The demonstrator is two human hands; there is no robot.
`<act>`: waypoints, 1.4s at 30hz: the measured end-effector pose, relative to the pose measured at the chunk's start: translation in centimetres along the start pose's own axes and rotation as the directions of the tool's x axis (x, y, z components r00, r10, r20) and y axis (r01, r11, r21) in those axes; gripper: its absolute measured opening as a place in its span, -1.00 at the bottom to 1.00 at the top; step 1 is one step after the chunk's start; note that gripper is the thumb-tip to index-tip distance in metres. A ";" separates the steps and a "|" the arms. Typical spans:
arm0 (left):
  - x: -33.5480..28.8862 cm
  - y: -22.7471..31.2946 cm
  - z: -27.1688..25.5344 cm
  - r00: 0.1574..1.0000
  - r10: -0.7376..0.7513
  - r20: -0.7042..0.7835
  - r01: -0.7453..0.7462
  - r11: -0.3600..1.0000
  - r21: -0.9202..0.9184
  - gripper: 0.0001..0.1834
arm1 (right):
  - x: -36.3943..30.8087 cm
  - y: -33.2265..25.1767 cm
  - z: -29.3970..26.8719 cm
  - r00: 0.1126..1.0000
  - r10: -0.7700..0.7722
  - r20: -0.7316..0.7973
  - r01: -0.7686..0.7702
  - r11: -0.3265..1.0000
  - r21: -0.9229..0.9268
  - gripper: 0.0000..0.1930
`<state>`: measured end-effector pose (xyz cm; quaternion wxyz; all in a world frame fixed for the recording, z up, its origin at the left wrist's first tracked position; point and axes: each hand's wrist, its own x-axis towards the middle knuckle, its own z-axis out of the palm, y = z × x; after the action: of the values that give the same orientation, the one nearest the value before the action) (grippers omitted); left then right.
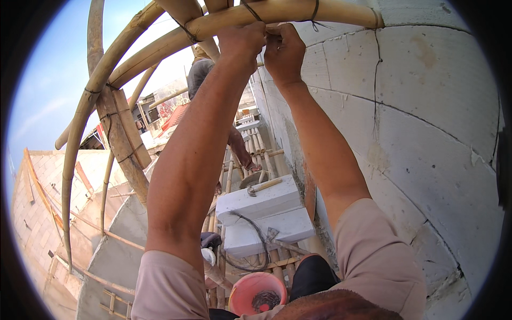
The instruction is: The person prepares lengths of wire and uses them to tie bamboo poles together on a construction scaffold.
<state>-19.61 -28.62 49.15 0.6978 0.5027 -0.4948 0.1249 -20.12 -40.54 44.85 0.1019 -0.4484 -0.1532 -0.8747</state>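
Note:
Both my arms reach up to a thick bamboo pole (224, 24) that crosses above me and meets the block wall. My left hand (242, 45) is closed just under the pole, where a dark tie wire (250, 9) runs down to its fingers. Beside it, my right hand (285, 53) is closed in a pinch, fingertips close to the left hand's. What the right fingers hold is too small to make out. More dark wire (314, 22) is knotted round the pole to the right, and another tie (184, 31) to the left.
Below are white blocks (266, 226) with a hammer (265, 185) on top, a loop of dark wire (261, 234) and a pink bucket (250, 288) holding small dark pieces. A co-worker (200, 74) is partly hidden behind my left arm. The block wall (410, 122) rises at right; bamboo scaffolding (80, 133) stands left.

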 end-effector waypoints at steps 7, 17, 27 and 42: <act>-3.1 -0.6 1.3 0.885 0.447 -0.128 -0.378 0.853 0.360 -0.70 | -1.3 0.7 1.5 0.969 -0.233 -0.085 0.227 0.972 -0.066 -0.84; -10.3 2.2 -3.3 0.922 0.386 -0.027 -0.363 0.887 0.285 -0.67 | 0.9 -4.5 0.9 0.542 0.812 0.215 -0.704 0.300 0.643 -0.86; -22.7 -3.0 -15.5 0.999 -0.025 -0.037 0.030 0.990 0.139 -0.69 | 0.7 -5.4 -1.5 0.546 0.813 0.204 -0.812 0.452 0.370 -0.74; -45.9 -14.4 -28.8 0.648 -0.632 -0.426 0.635 0.757 -0.156 -0.73 | -1.7 0.3 -0.6 0.981 0.151 0.122 -0.127 0.975 -0.184 -0.78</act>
<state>-15.61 3.32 3.25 0.7906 0.6022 -0.1107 -0.0111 -19.44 -40.98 43.19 0.1125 -0.5233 -0.0501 -0.8432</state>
